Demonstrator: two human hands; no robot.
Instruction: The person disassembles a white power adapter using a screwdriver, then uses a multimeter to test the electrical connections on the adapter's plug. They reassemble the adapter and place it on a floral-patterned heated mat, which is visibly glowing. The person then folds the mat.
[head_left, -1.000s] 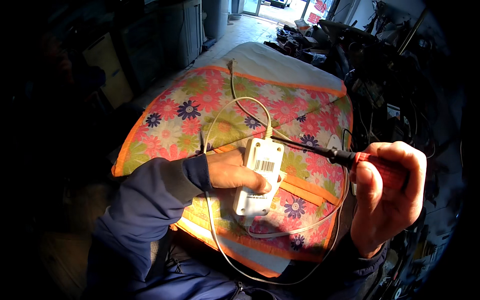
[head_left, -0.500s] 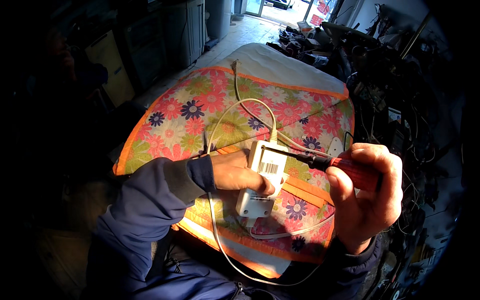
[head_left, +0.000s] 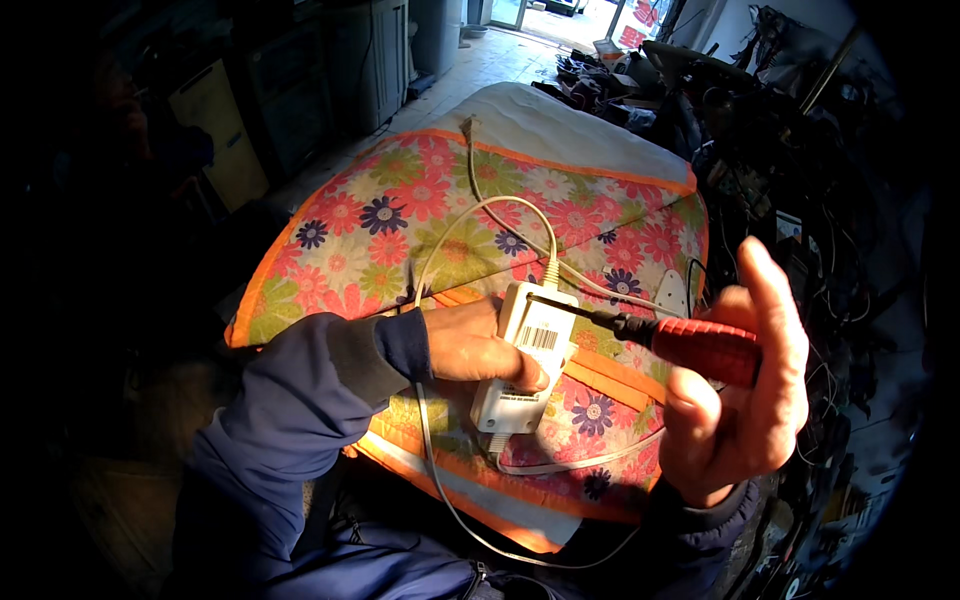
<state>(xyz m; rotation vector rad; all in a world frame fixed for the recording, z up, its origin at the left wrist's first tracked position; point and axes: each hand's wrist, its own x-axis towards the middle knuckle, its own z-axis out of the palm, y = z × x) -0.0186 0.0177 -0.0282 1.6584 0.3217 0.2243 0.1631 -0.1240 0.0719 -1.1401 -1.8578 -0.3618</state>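
Note:
My left hand (head_left: 490,350) grips a white power adapter (head_left: 517,405), thumb across its labelled face and the other fingers mostly hidden behind. A pale cable leaves each end of the adapter. A red-handled screwdriver (head_left: 706,348) with a dark shaft lies nearly level, its tip at the adapter's upper corner, where a screw is too small to make out. My right hand (head_left: 745,400) is around the end of the handle in a loose hold. Its index finger points up and its thumb is off the handle, while other fingers stay behind it.
Under my hands spreads a flowered cloth (head_left: 350,240) with orange edging, over a white padded surface (head_left: 560,125). The pale cable (head_left: 428,440) loops across cloth and lap. A small white plate with holes (head_left: 672,292) lies right. Dark clutter (head_left: 790,200) fills the right side; cabinets (head_left: 365,70) stand back left.
My right thumb has come off the screwdriver handle and moved down; the index finger has straightened upward. More of the red handle shows. The left hand and adapter have hardly moved.

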